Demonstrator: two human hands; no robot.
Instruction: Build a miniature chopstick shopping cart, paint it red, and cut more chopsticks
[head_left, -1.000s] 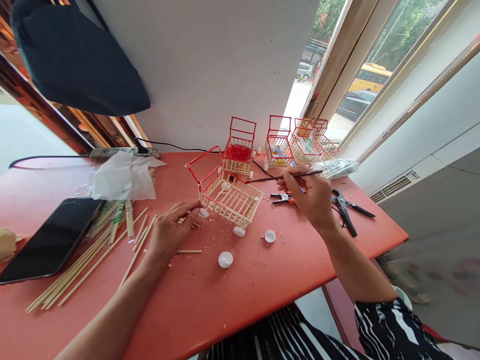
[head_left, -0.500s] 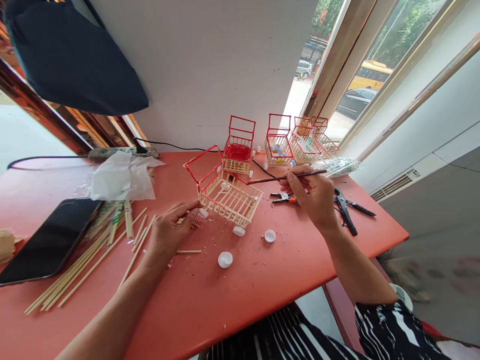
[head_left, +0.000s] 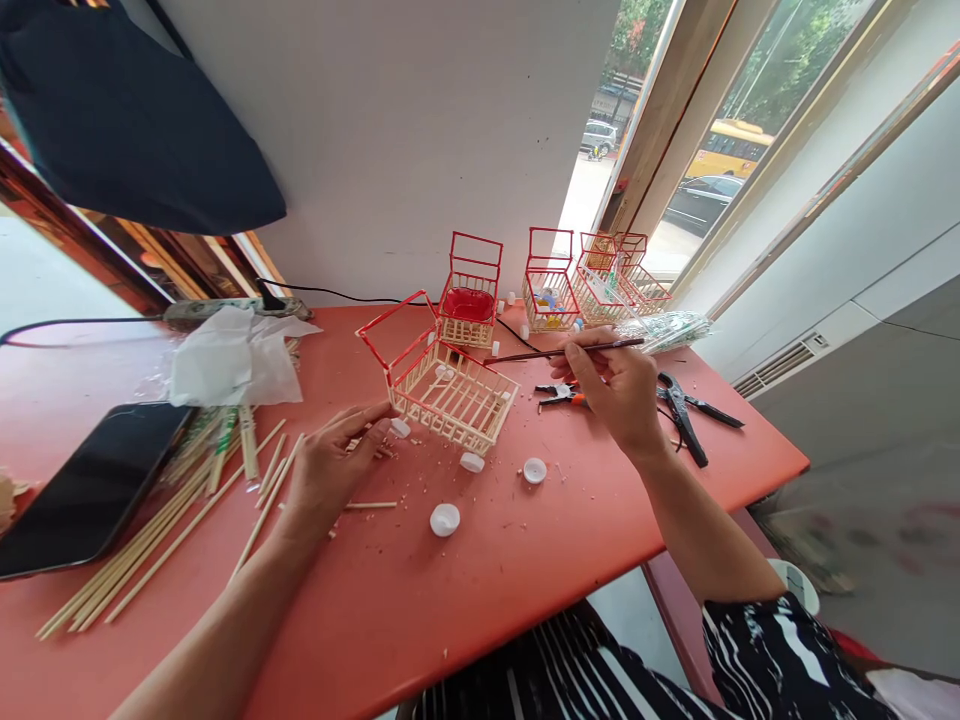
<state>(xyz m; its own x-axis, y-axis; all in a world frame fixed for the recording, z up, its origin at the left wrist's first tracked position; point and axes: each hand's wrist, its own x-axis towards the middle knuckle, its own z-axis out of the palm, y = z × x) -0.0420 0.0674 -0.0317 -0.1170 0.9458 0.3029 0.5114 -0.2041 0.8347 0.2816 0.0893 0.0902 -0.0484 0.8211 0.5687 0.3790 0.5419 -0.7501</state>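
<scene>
Miniature cart (head_left: pixel 450 424): tilted on the red tabletop (head_left: pixel 480 590), in front of the person and between both hands; its handle and part of its upper rim are coloured red, its slatted basket is left pale wood.
Left hand (head_left: pixel 330 462): thumb and forefinger are placed at the cart's near left corner, beside a white cap wheel (head_left: pixel 400 428); whether the corner is pinched or only steadied cannot be told.
Right hand (head_left: pixel 615 395): a thin paintbrush (head_left: pixel 525 355) is pinched between thumb and fingers, its tip pointed left at the basket's far rim, where the red colouring ends.
Back row: a cart with a red tub (head_left: pixel 469 304) set in it is stood behind the handled one; more red-trimmed carts (head_left: pixel 551 290) are lined up to its right, near the window.
Loose caps: two white bottle caps (head_left: pixel 445 519) are laid on the near side, among scattered wood bits.
Pliers: orange-handled pliers (head_left: pixel 556 393) are partly covered by the right hand; black-handled pliers (head_left: pixel 684 420) are laid farther right.
Left side: wooden sticks (head_left: pixel 150 550) are spread beside a black smartphone (head_left: pixel 97 480), below a crumpled white bag (head_left: pixel 225 360).
</scene>
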